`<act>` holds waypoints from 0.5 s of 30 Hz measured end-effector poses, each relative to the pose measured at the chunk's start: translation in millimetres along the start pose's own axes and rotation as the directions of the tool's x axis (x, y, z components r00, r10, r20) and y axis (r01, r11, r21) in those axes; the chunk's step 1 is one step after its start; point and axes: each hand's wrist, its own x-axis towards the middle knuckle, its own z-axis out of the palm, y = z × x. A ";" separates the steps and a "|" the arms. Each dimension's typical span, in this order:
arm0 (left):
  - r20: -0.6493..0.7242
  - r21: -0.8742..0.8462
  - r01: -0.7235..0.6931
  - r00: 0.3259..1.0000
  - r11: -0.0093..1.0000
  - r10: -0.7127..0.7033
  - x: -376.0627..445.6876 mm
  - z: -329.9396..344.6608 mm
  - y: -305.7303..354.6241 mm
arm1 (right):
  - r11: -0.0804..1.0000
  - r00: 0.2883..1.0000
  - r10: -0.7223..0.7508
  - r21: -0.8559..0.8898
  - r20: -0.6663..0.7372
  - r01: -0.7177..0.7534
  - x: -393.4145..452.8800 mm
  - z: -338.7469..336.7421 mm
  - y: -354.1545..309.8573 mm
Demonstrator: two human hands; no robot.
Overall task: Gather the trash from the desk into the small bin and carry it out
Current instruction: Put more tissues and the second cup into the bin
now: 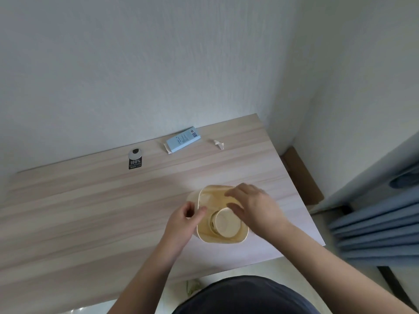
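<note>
A small cream bin (229, 239) stands on the light wooden desk (90, 211) near its right front. Inside it lies a round paper cup (227, 224). My left hand (184, 219) grips the bin's left rim with thumb and fingers. Over the bin's opening hovers my right hand (254, 206), fingers spread, just above the cup and holding nothing. Near the back edge lie a light-blue box (183, 140), a crumpled white paper scrap (218, 144) and a black-and-grey tag reading "100%" (135, 159).
White walls close off the desk at the back and right. A brown strip (301, 175) runs along the floor beside the desk's right edge. Blue fabric (374, 225) hangs at the right. Pale floor shows below the front edge.
</note>
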 end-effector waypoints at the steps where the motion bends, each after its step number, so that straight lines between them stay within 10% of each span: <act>1: -0.006 -0.008 0.012 1.000 1.000 -0.012 -1.5 -0.5 -1.8 | 0.999 0.996 0.012 0.051 -0.090 -0.007 -2.4 -4.2 7.4; 5: -0.041 -0.050 0.048 0.998 0.998 -0.050 -8.4 -1.1 -7.3 | 0.966 0.966 0.179 0.217 -0.185 -0.138 -2.1 -7.2 56.9; 11: -0.053 -0.076 0.084 0.995 0.994 -0.088 -16.4 -1.7 -15.1 | 0.852 0.802 0.511 -0.058 0.310 -0.520 -13.3 56.7 124.9; 15: -0.040 -0.088 0.090 0.995 0.992 -0.094 -21.2 -4.6 -21.7 | 0.796 0.704 0.592 -0.150 0.392 -0.586 -30.1 107.6 125.8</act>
